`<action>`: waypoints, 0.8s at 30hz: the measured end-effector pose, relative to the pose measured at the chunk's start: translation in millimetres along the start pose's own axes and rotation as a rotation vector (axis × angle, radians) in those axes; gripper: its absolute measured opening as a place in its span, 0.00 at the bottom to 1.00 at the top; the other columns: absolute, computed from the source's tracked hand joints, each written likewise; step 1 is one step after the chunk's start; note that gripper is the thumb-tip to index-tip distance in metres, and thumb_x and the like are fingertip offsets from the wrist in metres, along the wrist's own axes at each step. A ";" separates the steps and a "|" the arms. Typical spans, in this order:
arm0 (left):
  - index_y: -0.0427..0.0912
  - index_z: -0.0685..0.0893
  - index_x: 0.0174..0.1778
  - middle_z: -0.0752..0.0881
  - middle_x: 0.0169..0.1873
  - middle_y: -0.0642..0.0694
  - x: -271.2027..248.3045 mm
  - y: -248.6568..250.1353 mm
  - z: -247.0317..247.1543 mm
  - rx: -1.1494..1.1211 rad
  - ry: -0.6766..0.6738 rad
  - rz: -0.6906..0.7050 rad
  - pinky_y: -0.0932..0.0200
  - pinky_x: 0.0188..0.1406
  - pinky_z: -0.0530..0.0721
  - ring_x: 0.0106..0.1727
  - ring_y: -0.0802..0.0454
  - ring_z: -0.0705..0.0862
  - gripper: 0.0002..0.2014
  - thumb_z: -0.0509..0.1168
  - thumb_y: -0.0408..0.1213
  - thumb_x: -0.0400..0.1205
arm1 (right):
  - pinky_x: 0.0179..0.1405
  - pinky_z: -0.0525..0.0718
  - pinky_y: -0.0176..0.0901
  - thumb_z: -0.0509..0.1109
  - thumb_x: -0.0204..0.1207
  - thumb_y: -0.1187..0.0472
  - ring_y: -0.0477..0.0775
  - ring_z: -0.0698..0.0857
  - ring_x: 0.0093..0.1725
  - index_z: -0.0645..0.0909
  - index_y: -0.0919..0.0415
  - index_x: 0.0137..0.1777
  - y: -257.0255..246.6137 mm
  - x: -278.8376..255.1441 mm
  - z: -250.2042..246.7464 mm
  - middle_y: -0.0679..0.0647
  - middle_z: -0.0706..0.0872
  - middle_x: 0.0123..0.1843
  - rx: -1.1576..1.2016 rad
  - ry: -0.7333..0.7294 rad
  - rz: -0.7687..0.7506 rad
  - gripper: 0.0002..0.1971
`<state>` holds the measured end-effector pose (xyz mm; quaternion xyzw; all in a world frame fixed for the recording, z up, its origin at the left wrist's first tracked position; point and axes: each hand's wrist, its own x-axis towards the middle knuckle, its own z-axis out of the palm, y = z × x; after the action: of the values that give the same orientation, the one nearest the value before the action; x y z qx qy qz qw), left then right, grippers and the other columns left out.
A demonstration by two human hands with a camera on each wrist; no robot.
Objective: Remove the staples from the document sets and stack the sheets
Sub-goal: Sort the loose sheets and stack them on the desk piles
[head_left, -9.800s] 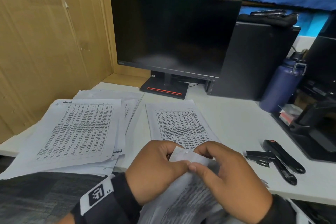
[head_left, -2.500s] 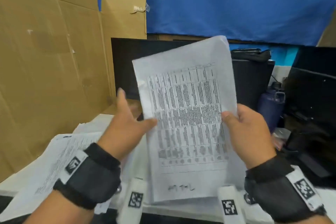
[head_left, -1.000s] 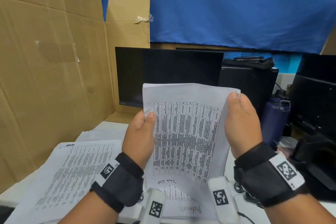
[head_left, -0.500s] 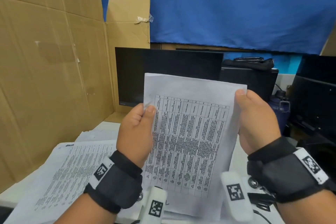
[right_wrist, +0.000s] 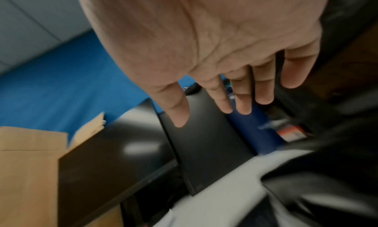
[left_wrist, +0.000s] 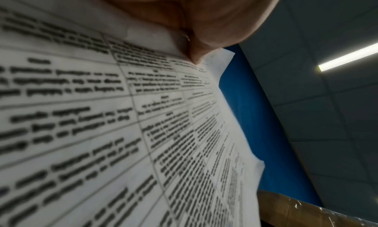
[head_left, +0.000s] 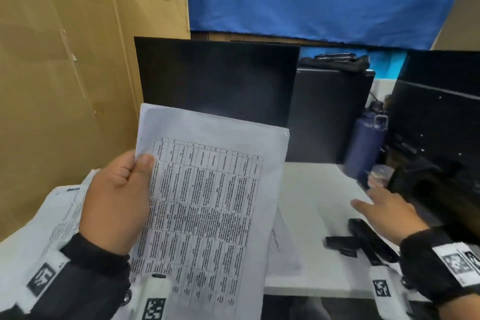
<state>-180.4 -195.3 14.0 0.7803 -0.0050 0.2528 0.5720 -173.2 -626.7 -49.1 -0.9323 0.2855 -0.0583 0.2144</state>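
My left hand (head_left: 122,197) holds a printed document set (head_left: 207,205) upright in front of the monitor, thumb pinching its left edge. In the left wrist view the thumb (left_wrist: 214,28) presses the printed sheets (left_wrist: 122,133). My right hand (head_left: 381,212) is off the paper, fingers spread and straight, hovering over the desk above the black stapler (head_left: 368,238) and a small black staple remover (head_left: 340,244). The right wrist view shows the open palm and straight fingers (right_wrist: 243,91) holding nothing. More printed sheets (head_left: 62,218) lie on the desk at the left.
A dark monitor (head_left: 215,80) stands behind the paper, a black computer case (head_left: 327,114) to its right. A blue bottle (head_left: 366,143) and black equipment (head_left: 436,138) crowd the right side. Cardboard panels (head_left: 57,86) wall the left. The white desk (head_left: 319,189) shows bare between paper and stapler.
My right hand has let go of the document's right edge and moved down and right over the stapler. The left hand now holds the set alone, tilted slightly.
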 end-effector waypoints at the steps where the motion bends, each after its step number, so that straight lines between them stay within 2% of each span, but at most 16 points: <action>1: 0.48 0.88 0.44 0.93 0.40 0.47 -1.6 -3.9 1.6 0.010 -0.026 -0.027 0.39 0.48 0.90 0.46 0.40 0.92 0.16 0.59 0.48 0.91 | 0.71 0.73 0.62 0.59 0.67 0.26 0.68 0.76 0.73 0.75 0.48 0.73 12.5 5.0 11.0 0.59 0.78 0.75 -0.050 -0.052 0.041 0.39; 3: 0.48 0.88 0.42 0.94 0.38 0.47 -6.7 -7.7 8.1 0.032 -0.090 -0.060 0.39 0.48 0.89 0.43 0.42 0.92 0.17 0.59 0.47 0.91 | 0.72 0.72 0.57 0.56 0.70 0.25 0.66 0.75 0.74 0.75 0.53 0.74 24.7 3.4 26.5 0.61 0.77 0.76 -0.128 -0.135 0.065 0.41; 4: 0.46 0.88 0.41 0.93 0.36 0.46 -9.9 -9.4 11.9 0.055 -0.122 -0.059 0.41 0.46 0.89 0.41 0.43 0.91 0.18 0.59 0.47 0.91 | 0.70 0.73 0.55 0.56 0.74 0.27 0.65 0.77 0.71 0.77 0.57 0.71 27.4 0.8 32.9 0.62 0.80 0.73 -0.135 -0.153 0.088 0.38; 6: 0.43 0.85 0.40 0.91 0.35 0.41 -15.7 -13.5 19.1 0.108 -0.178 -0.028 0.40 0.43 0.87 0.39 0.40 0.90 0.18 0.58 0.46 0.91 | 0.64 0.78 0.53 0.56 0.81 0.34 0.63 0.83 0.60 0.82 0.60 0.57 30.8 -3.5 42.0 0.60 0.87 0.58 -0.119 -0.149 0.079 0.29; 8: 0.43 0.84 0.39 0.90 0.34 0.39 -22.0 -18.3 25.5 0.137 -0.220 0.007 0.40 0.41 0.87 0.37 0.38 0.88 0.19 0.57 0.47 0.91 | 0.58 0.80 0.54 0.51 0.84 0.40 0.61 0.85 0.51 0.82 0.59 0.48 37.4 -1.6 49.1 0.57 0.87 0.46 -0.126 -0.111 0.074 0.25; 11: 0.45 0.84 0.39 0.87 0.31 0.37 -27.6 -29.4 31.7 0.147 -0.270 0.011 0.45 0.32 0.83 0.31 0.42 0.84 0.19 0.57 0.48 0.91 | 0.54 0.80 0.52 0.49 0.87 0.48 0.62 0.85 0.50 0.78 0.60 0.46 41.2 0.5 50.9 0.58 0.85 0.45 -0.087 -0.042 0.071 0.21; 13: 0.43 0.83 0.40 0.85 0.32 0.34 -30.1 -34.8 34.1 0.150 -0.287 0.018 0.49 0.30 0.78 0.29 0.39 0.81 0.18 0.58 0.48 0.91 | 0.54 0.78 0.55 0.52 0.88 0.53 0.68 0.84 0.53 0.76 0.66 0.48 32.2 -6.0 41.4 0.66 0.85 0.49 0.128 0.035 0.106 0.18; 15: 0.41 0.83 0.41 0.85 0.33 0.33 -31.0 -39.0 36.5 0.143 -0.295 0.024 0.46 0.31 0.80 0.35 0.33 0.83 0.19 0.58 0.49 0.91 | 0.58 0.76 0.60 0.56 0.88 0.53 0.72 0.83 0.57 0.74 0.69 0.56 25.7 -12.4 29.3 0.69 0.82 0.51 0.373 0.152 0.166 0.17; 17: 0.40 0.83 0.42 0.85 0.32 0.34 -33.1 -39.7 39.8 0.135 -0.310 0.030 0.45 0.31 0.81 0.32 0.37 0.82 0.19 0.58 0.49 0.91 | 0.58 0.81 0.65 0.57 0.86 0.48 0.71 0.85 0.53 0.75 0.68 0.60 13.0 -23.0 14.0 0.69 0.85 0.49 0.614 0.235 0.126 0.20; 18: 0.40 0.83 0.41 0.83 0.29 0.37 -34.9 -39.5 41.8 0.134 -0.319 0.038 0.47 0.30 0.79 0.28 0.44 0.78 0.19 0.58 0.49 0.90 | 0.56 0.83 0.67 0.58 0.85 0.47 0.69 0.87 0.49 0.77 0.66 0.61 2.9 -32.0 5.4 0.69 0.86 0.48 0.751 0.257 0.084 0.21; 20: 0.45 0.81 0.38 0.76 0.22 0.46 -41.3 -39.2 45.7 0.151 -0.348 0.074 0.53 0.28 0.74 0.25 0.57 0.72 0.17 0.59 0.49 0.90 | 0.54 0.85 0.64 0.60 0.85 0.47 0.64 0.88 0.46 0.80 0.62 0.63 -21.4 -55.6 -7.0 0.65 0.88 0.49 1.091 0.271 0.016 0.20; 21: 0.49 0.79 0.37 0.74 0.21 0.51 -45.9 -38.4 47.4 0.176 -0.373 0.112 0.55 0.27 0.73 0.24 0.60 0.70 0.16 0.58 0.49 0.89 | 0.53 0.87 0.60 0.62 0.85 0.45 0.60 0.89 0.46 0.81 0.60 0.64 -34.7 -70.0 -13.1 0.60 0.89 0.50 1.278 0.249 -0.001 0.20; 23: 0.55 0.77 0.38 0.76 0.22 0.55 -56.2 -36.6 50.4 0.253 -0.417 0.220 0.60 0.26 0.71 0.24 0.56 0.73 0.14 0.57 0.52 0.89 | 0.51 0.86 0.52 0.65 0.83 0.40 0.54 0.88 0.45 0.83 0.57 0.63 -63.6 -99.7 -22.9 0.54 0.89 0.50 1.596 0.159 -0.044 0.22; 24: 0.57 0.76 0.39 0.78 0.24 0.56 -61.4 -35.9 51.4 0.296 -0.429 0.282 0.61 0.25 0.70 0.26 0.55 0.76 0.14 0.55 0.54 0.89 | 0.50 0.85 0.50 0.64 0.83 0.38 0.53 0.88 0.44 0.84 0.57 0.61 -73.5 -110.9 -24.0 0.54 0.89 0.48 1.644 0.128 -0.103 0.23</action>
<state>-203.3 -246.2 -53.7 0.8825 -0.1972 0.1568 0.3971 -233.6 -519.0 5.8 -0.4847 0.1203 -0.3113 0.8085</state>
